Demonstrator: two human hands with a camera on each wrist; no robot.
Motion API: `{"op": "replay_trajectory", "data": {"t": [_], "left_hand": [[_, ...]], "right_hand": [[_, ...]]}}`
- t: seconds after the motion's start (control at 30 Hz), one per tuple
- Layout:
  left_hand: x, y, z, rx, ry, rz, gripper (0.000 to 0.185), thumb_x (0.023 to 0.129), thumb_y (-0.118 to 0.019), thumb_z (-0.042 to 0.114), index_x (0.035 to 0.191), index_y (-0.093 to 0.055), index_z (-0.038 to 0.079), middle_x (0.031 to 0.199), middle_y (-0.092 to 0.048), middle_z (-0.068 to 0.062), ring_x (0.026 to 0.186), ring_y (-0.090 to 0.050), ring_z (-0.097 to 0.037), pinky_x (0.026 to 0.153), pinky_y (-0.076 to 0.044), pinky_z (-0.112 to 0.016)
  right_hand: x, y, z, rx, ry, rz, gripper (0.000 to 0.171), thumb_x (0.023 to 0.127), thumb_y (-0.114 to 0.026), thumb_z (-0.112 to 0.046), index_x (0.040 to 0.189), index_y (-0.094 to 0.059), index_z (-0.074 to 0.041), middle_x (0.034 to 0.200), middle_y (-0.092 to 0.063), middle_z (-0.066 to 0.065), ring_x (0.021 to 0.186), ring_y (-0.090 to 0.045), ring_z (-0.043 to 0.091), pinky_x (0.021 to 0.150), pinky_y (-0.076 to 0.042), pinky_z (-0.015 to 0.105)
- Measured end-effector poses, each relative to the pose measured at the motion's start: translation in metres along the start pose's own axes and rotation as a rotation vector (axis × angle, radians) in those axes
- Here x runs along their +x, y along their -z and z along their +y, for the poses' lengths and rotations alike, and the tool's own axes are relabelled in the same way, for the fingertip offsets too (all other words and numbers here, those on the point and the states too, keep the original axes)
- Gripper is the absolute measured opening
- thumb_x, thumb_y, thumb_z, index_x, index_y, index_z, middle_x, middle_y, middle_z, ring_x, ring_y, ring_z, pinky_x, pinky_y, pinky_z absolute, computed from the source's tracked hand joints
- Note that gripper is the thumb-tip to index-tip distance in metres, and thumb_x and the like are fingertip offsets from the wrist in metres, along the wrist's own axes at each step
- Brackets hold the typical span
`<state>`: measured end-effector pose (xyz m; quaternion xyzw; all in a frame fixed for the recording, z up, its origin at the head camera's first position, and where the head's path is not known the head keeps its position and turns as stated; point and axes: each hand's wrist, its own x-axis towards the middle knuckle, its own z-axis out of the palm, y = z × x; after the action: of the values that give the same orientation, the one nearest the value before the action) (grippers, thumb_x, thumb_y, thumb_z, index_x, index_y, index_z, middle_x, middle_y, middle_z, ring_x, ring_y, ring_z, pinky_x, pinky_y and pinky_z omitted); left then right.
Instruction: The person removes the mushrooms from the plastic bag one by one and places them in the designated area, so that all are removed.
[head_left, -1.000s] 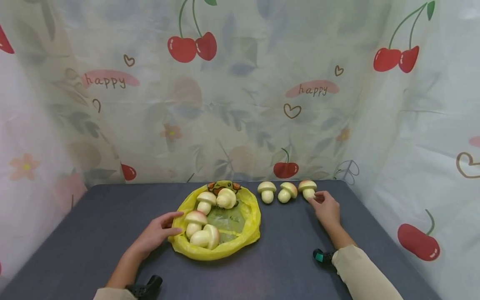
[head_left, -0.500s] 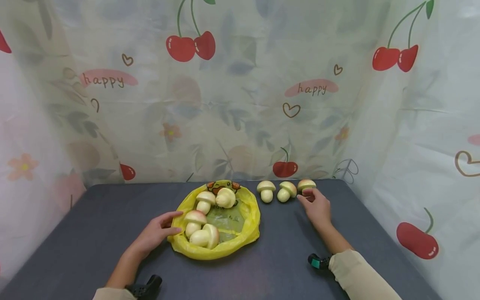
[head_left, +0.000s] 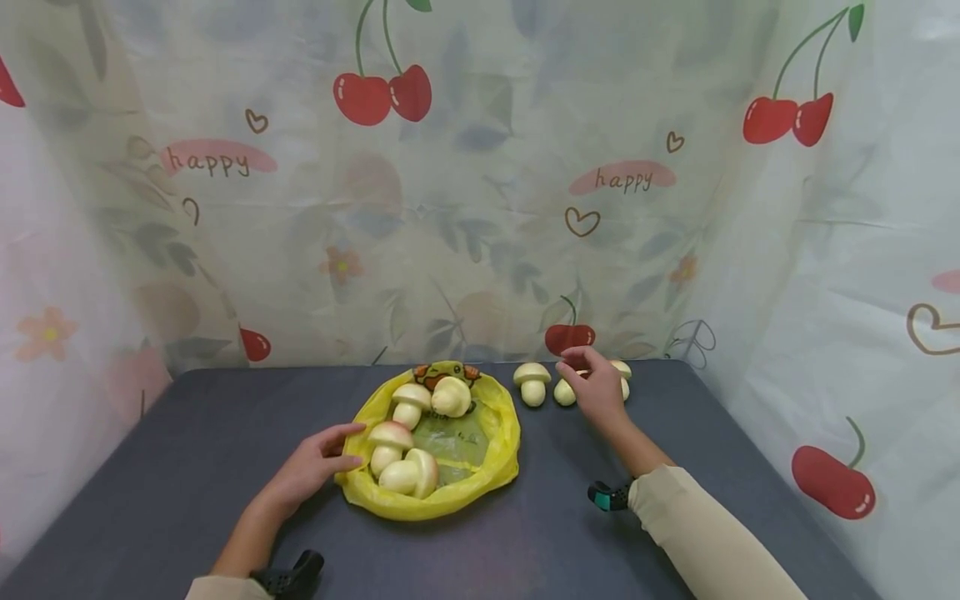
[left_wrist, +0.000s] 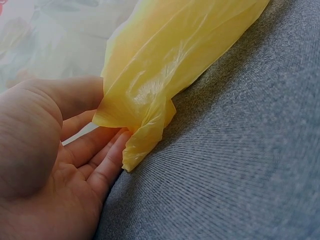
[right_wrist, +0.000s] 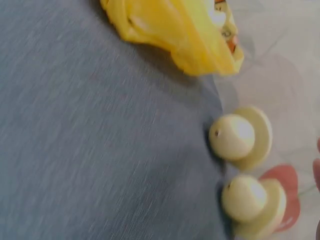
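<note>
Between the two hands lies a yellow bag (head_left: 450,492), spread open on the dark table (head_left: 187,467) with four mushrooms (head_left: 408,473) resting inside it. The left hand (head_left: 311,468) pinches the bag's near rim: the left wrist view shows thumb and fingers (left_wrist: 95,150) closed on a fold of the plastic (left_wrist: 145,120), keeping the mouth wide.

Off to the far side, the right hand (head_left: 596,387) hovers over a row of three loose mushrooms standing just past the bag. Its fingers are relaxed and parted, gripping nothing that I can see. The middle mushroom (head_left: 564,392) sits right under the palm, largely covered; another (head_left: 532,382) stands clear toward the bag, and the third (head_left: 622,371) peeks out beyond the knuckles. The right wrist view shows two of them (right_wrist: 240,136) upright, caps against the curtain (head_left: 480,208).

My judgement is that the middle one is being reached for. To do it well, the fingers should come down around the cap rather than the stem, since the rounded shape looks likely to roll or topple if nudged sideways into its close neighbours. The left hand should keep its hold steady so the rim does not sag shut.
</note>
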<state>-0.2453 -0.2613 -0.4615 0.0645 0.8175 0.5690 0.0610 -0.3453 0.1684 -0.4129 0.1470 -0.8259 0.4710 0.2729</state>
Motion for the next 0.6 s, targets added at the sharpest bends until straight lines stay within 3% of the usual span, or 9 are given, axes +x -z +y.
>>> {"op": "replay_trajectory", "data": {"t": [0.2,0.6], "left_hand": [[0.000,0.000,-0.002,-0.018,0.009,-0.009,0.060,0.092,-0.069,0.026,0.144,-0.047,0.005,0.148,-0.039,-0.022,0.130,-0.042,-0.035,0.096,-0.043,-0.043],[0.001,0.002,-0.002,-0.010,0.006,0.008,0.060,0.091,-0.070,0.026,0.143,-0.048,0.005,0.144,-0.044,-0.022,0.120,-0.050,-0.031,0.090,-0.046,-0.039]], "right_hand": [[0.010,-0.020,-0.023,0.064,0.078,-0.010,0.018,0.088,-0.073,-0.009,0.104,-0.068,-0.001,0.093,-0.070,0.012,0.085,-0.065,0.027,0.073,-0.051,0.036],[0.028,-0.065,-0.057,0.119,-0.089,-0.140,0.022,0.091,-0.071,-0.021,0.109,-0.067,-0.008,0.100,-0.068,0.008,0.093,-0.063,0.023,0.083,-0.051,0.040]]}}
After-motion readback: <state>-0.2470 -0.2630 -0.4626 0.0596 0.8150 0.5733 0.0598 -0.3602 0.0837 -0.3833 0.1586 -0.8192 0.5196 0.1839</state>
